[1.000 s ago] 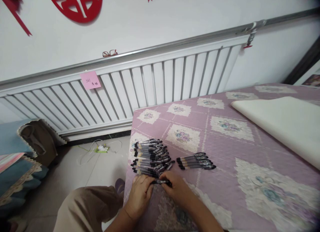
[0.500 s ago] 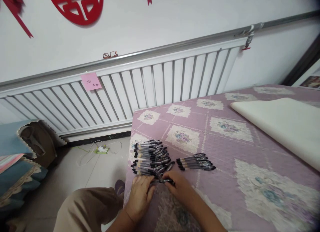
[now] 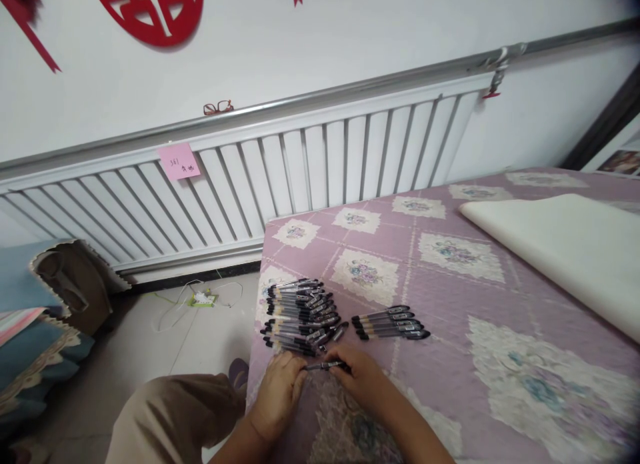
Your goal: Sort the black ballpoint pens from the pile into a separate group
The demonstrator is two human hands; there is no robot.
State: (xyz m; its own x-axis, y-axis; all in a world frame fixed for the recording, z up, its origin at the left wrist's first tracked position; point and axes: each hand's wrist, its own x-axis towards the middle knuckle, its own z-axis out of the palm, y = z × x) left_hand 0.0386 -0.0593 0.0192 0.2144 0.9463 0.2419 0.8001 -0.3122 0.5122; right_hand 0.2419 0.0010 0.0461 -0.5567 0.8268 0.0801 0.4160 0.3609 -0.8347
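Both my hands hold one black pen (image 3: 326,366) level over the near corner of a purple flowered bedspread (image 3: 450,297). My left hand (image 3: 280,394) pinches its left end and my right hand (image 3: 363,381) pinches its right end. Just beyond my fingers lies a large pile of black pens (image 3: 300,314). A small row of several pens (image 3: 390,323) lies to the right of that pile.
A folded white sheet (image 3: 565,251) lies at the bed's far right. A white slatted radiator cover (image 3: 300,177) with a pink note (image 3: 179,161) runs along the wall, red glasses (image 3: 219,107) on its ledge. Cables (image 3: 200,297) lie on the floor, and a blue-covered seat (image 3: 40,331) stands left.
My hands have stayed at the same spot with the pen between them; my right hand has shifted slightly to the right along it. The piles have not moved.
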